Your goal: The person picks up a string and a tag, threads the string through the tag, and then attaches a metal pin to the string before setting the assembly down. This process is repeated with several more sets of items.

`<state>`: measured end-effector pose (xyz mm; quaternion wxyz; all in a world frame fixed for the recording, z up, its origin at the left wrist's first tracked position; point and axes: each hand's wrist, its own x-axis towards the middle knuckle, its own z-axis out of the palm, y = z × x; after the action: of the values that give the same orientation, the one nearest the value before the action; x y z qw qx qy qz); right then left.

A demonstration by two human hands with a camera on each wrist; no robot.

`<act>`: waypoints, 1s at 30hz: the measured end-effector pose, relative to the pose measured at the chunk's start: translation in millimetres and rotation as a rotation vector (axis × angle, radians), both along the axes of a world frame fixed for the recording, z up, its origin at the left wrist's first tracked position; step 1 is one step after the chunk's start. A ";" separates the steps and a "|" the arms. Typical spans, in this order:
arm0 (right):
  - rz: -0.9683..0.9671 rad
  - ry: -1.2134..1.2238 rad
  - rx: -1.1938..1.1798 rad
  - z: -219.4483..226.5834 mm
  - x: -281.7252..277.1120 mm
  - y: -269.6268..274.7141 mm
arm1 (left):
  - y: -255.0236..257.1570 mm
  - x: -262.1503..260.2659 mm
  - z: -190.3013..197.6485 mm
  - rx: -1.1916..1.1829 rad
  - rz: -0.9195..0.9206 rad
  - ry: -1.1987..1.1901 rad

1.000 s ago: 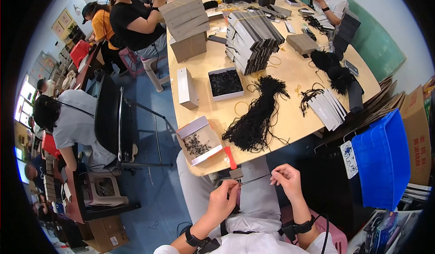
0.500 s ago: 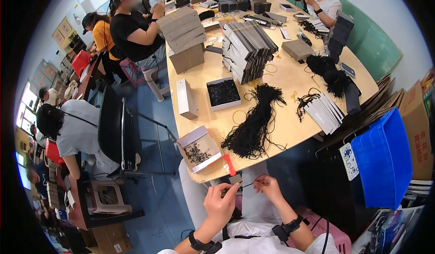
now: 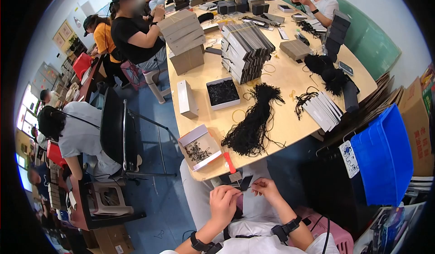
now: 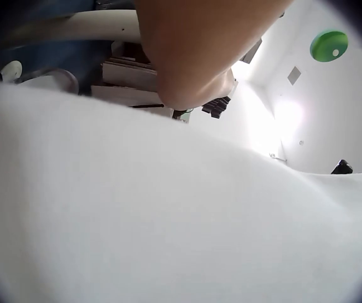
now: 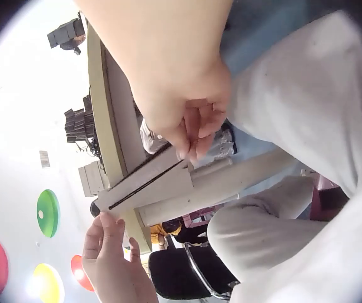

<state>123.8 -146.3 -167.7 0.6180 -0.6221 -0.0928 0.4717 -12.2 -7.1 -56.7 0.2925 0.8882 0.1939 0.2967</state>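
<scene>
Over the lap, in the head view, my left hand (image 3: 223,204) pinches a black cord between thumb and fingers. A small flat black piece (image 3: 246,183) stands up beside its fingertips. My right hand (image 3: 267,190) pinches the cord's other end just right of that piece. The right wrist view shows the thin black cord (image 5: 146,185) drawn straight between the right hand (image 5: 197,126) above and the left hand (image 5: 113,255) below. Sleeve and forearm fill the left wrist view, so the left fingers are hidden there. A big bundle of black cords (image 3: 256,122) lies on the table ahead.
At the table's near corner stand an open box (image 3: 199,147) of small dark pieces and an orange-red strip (image 3: 229,163). Behind are a box of black bits (image 3: 223,93), stacked grey cards (image 3: 247,52) and fanned white tags (image 3: 322,112). A blue bin (image 3: 383,156) stands right.
My right hand has moved left and down, closer to the left hand, shortening the stretch between them. The flat black piece now shows upright by the left fingertips. The head view has shifted slightly.
</scene>
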 end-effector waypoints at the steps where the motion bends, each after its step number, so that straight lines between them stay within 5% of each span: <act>1: 0.053 0.006 -0.018 0.4 0.8 -1.9 | -1.0 -0.5 -4.0 -0.059 -0.019 0.016; 5: 0.049 0.082 -0.040 2.8 -1.8 -6.6 | -6.6 5.1 -3.4 -0.376 0.063 0.013; 9: 0.060 0.103 -0.052 9.6 -3.2 -8.0 | -5.4 7.3 -5.4 -0.324 0.030 -0.010; 14: 0.102 0.084 -0.057 11.9 -3.8 -8.6 | 0.3 6.0 -16.2 -0.666 -0.057 -0.019; 20: 0.031 -0.124 0.105 52.7 4.8 -19.4 | 7.7 -3.4 10.1 -1.275 -0.170 -0.065; 27: -0.090 -0.481 0.167 126.1 3.3 -23.6 | 7.1 -8.7 25.6 -1.220 -0.150 -0.040; 30: -0.049 -0.679 0.218 147.1 -0.8 -17.9 | 6.7 -7.0 41.6 -1.422 -0.183 -0.059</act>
<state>123.0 -164.2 -20.6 0.6258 -0.6760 -0.3274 0.2103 -19.3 -0.4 -15.1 0.8291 0.4870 0.2571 0.0965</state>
